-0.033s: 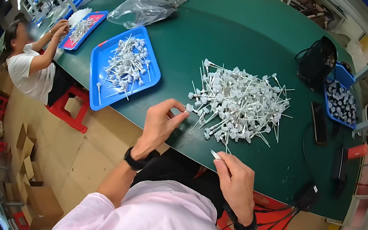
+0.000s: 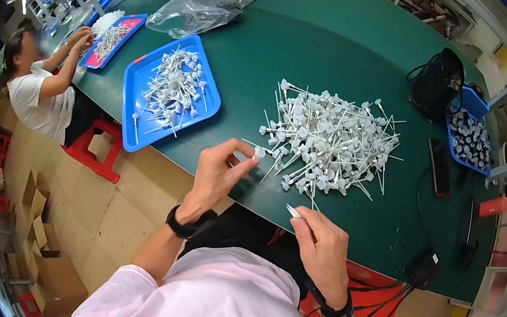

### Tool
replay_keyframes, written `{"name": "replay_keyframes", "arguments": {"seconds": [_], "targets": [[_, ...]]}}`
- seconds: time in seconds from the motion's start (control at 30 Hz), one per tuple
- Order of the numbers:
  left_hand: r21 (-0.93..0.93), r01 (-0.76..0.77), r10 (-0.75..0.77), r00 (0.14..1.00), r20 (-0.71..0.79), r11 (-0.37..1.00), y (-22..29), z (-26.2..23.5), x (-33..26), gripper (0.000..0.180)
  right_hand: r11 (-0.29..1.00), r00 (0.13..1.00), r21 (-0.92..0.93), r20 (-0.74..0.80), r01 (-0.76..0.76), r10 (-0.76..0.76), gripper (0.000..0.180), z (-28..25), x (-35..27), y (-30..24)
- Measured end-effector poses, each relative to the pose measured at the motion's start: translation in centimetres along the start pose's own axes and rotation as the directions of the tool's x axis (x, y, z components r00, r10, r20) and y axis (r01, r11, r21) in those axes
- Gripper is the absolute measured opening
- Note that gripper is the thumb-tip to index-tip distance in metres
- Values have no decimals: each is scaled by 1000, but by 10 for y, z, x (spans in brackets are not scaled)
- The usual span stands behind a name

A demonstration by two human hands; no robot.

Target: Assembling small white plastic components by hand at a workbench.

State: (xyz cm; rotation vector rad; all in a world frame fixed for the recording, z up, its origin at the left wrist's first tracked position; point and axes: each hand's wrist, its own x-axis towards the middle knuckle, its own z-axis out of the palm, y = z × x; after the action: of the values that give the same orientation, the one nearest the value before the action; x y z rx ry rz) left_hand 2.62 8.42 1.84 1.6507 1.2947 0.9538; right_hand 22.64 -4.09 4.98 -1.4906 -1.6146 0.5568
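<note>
A pile of small white plastic caps with thin tubes lies on the green table. At the table's near edge my left hand pinches one white cap piece between thumb and fingers, beside the pile. My right hand is lower, off the table edge, and grips a thin white tube piece by its end. Both wrists wear dark bands. A blue tray to the left holds more of the same pieces.
Another person sits at the far left, working over a red-rimmed tray. Clear plastic bags lie at the back. At the right are a black bag, a blue bin of parts and a dark phone. A red stool stands below.
</note>
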Motion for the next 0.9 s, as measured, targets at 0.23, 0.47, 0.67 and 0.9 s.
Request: {"name": "replay_keyframes", "arguments": {"seconds": [0.23,0.47,0.67,0.9], "targets": [[-305,-51,102,983,153,951,-6,-12,-51,14,989,995,-104,21,103,-102,19,34,14,-23],[-458,69,61,963,264,886,-14,-18,-58,26,927,991,-352,81,131,-110,18,42,12,-37],[-547,214,-37,948,315,809,-12,-16,-59,27,885,992,-450,90,115,-83,20,44,13,-43],[-496,85,37,972,231,864,-13,-7,-59,27,835,995,-542,46,95,-83,22,48,11,-40]]}}
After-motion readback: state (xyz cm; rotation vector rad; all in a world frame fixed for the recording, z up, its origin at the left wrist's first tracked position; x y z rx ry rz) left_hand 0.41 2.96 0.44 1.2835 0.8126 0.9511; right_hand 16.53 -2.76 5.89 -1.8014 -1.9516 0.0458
